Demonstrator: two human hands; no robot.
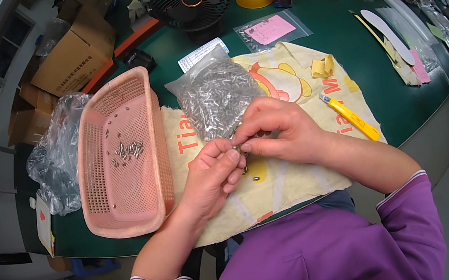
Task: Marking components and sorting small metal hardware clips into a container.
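A green table (329, 18) is the biggest thing here. On it lies a yellow cloth (313, 175) with red letters and a picture. A pink basket (154, 125) full of tiny holes stands at the cloth's left side. A clear bag (217, 94) stuffed with little metal bits lies on the cloth, just past the hands. The left hand (211, 172) and the right hand (279, 131) meet near the bag's close end. A yellow knife (351, 118) lies to the right. Some loose metal bits (130, 150) sit on the basket's floor. One stray bit (256, 178) lies on the cloth, below the hands. The smallest thing to see is a shiny metal piece (236, 148), pinched where the thumbs and pointing fingers of both hands come together. I cannot tell if the curled fingers hide more.
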